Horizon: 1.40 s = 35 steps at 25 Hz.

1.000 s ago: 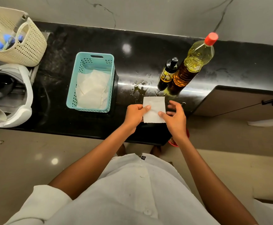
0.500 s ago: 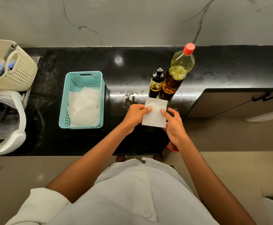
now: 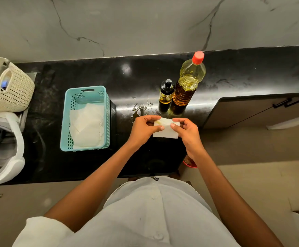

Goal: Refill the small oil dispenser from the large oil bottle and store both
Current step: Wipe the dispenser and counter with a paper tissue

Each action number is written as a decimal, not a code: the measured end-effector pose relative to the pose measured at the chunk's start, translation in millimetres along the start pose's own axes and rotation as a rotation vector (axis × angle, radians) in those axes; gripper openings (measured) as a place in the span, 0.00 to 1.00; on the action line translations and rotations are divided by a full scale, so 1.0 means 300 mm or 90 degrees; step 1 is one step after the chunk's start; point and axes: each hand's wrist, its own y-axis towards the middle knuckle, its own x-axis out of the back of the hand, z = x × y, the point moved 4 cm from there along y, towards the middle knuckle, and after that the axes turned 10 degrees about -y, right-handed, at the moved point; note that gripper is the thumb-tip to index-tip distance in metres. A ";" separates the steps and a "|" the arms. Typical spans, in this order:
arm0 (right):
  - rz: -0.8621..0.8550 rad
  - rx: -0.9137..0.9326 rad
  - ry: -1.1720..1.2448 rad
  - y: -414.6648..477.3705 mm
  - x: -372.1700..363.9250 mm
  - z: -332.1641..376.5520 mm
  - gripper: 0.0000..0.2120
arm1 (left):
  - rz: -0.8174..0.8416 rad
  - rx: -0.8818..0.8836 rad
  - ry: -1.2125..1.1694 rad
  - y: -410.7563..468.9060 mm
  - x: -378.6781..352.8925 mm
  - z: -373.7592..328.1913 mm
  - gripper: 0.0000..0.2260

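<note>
At the far left edge of the polished black stone counter [image 3: 136, 77] sits a cream woven-pattern plastic basket [image 3: 15, 93] with blue items inside, too blurred to identify, and just below it lies a white and grey padded object [image 3: 6, 148]. Further right stands a teal perforated rectangular plastic basket [image 3: 107, 113] holding loose white paper sheets [image 3: 86, 125]. To its right, a small glossy puddle of spilled liquid [image 3: 139, 110] lies on the counter near the front edge. Just below the puddle, the left hand [image 3: 144, 130] pinches the left side of a small folded white paper tissue [image 3: 165, 132], with the thumb on top and the fingers curled behind it; the tissue's upper left corner shows a yellowish stain. Behind the tissue, the small dark glass oil dispenser with a black cap [image 3: 166, 95] stands upright on the counter, touching or just beside the large clear plastic oil bottle with a red cap [image 3: 187, 86] on its right, which is also upright and capped. The right hand [image 3: 187, 134] pinches the tissue's right side with thumb and curled fingers, so that both hands hold it above the counter's front edge. At the far right, a beige cabinet door [image 3: 252, 113] carries a black handle [image 3: 288, 102].
</note>
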 end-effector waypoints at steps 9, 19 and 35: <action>-0.042 0.167 -0.375 0.030 0.006 0.061 0.08 | 0.007 -0.044 0.234 0.029 0.020 -0.042 0.05; -0.302 -0.010 -0.022 0.076 0.071 0.108 0.07 | 0.058 -0.127 0.265 0.387 -0.086 -0.210 0.49; -0.328 0.356 -0.246 0.190 -0.232 0.242 0.22 | -0.077 -0.234 0.239 0.352 -0.020 -0.133 0.25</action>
